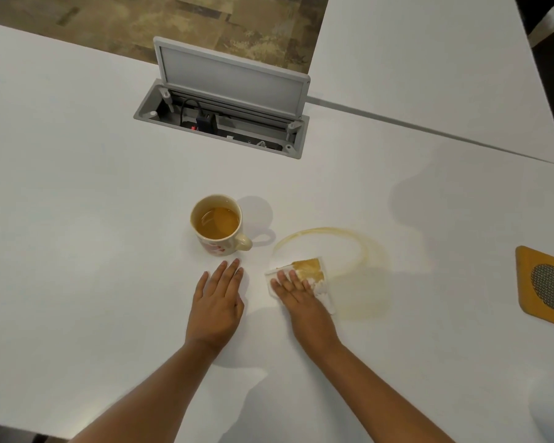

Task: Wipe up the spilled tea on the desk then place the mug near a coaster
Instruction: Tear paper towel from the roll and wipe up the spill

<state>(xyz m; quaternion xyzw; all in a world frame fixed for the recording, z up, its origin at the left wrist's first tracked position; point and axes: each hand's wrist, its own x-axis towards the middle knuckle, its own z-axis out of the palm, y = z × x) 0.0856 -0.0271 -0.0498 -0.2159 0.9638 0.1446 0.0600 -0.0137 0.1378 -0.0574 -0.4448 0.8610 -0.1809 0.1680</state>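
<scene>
Counter [77, 187]: smooth matte white laminate, a seam running to a second slab at upper right.

Mug [217, 223]: glazed cream ceramic cylinder, upright, reddish print low on its wall, loop handle pointing right. It holds amber tea well below the rim. It sits mid-counter, just beyond the left hand.

Left hand [218, 302]: flat, palm down on the bare counter, fingers [234, 270] straight and close together, holding nothing. The fingertips stop just short of the mug base, not touching it.

Right hand [298, 292]: flat, palm down, pressing on a folded white paper towel [311, 276], fingers straight and slightly spread on top of it, not curled around it. The towel's far part is soaked brown-amber; its near edge is still white and crinkled.

Spilled tea [349, 238]: a thin curved amber streak arcing from the towel around to the right, plus a faint pale smear on the counter just right of the towel.

Coaster [544, 282]: rounded square, tan with a wood-like look, and a dark round mesh inset. It lies at the far right edge, partly cropped, well apart from the mug.

Grey metal cable box [221, 126]: recessed into the counter beyond the mug, rectangular hinged lid standing open, black plug and cable inside.

Mottled brown floor [205, 20] shows past the counter edge.
</scene>
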